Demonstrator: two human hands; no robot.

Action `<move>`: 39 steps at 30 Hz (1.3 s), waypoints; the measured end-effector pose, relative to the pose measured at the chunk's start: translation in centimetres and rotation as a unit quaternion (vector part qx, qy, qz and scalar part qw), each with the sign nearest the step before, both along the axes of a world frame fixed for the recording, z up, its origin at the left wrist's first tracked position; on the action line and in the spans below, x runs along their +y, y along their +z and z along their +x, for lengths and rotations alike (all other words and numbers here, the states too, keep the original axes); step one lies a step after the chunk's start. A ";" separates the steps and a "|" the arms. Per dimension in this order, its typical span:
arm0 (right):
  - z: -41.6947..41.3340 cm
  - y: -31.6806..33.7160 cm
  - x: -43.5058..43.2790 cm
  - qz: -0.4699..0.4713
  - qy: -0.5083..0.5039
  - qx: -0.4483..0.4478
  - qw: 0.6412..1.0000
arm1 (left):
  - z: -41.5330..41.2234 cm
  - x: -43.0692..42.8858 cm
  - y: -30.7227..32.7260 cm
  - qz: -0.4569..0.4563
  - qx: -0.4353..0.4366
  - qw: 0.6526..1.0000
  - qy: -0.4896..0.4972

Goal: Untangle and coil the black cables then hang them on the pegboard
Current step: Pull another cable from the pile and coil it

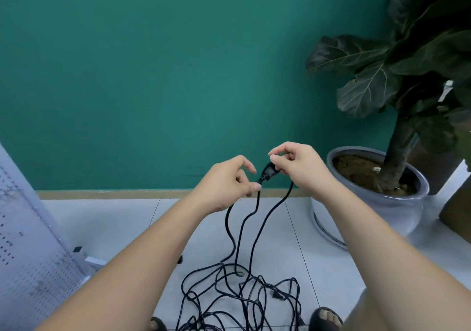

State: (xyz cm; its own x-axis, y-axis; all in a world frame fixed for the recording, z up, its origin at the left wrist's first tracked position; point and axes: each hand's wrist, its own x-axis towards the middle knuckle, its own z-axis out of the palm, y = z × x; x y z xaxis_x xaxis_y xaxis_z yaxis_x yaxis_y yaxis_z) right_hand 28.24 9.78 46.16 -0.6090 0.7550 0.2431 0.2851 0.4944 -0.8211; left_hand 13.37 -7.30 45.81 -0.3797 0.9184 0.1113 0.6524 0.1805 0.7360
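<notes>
Here, left hand point(224, 182), right hand point(297, 167) pinch plug point(269, 171); cables point(244, 302) heaped between pegboard point(30, 241), pot point(369, 205).

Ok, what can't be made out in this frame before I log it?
Head view throughout.
The plug face: covered by the grip of the right hand.
The cable pinched by the left hand: its run is lost in the tangle.
Tangle's cable count: strands overlap, bottom edge cuts it off.
The pegboard hooks: blurred, cut by the left edge.
A small dark part: half hidden behind the left forearm.
</notes>
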 end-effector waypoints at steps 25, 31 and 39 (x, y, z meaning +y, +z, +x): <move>0.7 1.3 -2.4 0.133 0.041 0.029 0.990 | -3.8 -1.1 -3.7 -0.025 -0.136 0.990 -0.011; 1.0 2.1 -2.4 0.069 -0.019 0.109 0.992 | -2.4 -0.7 -5.3 -0.024 -0.166 0.986 -0.006; 0.3 2.7 -3.5 0.054 -0.019 0.146 0.988 | -2.1 0.6 -4.4 0.065 -0.121 0.989 0.053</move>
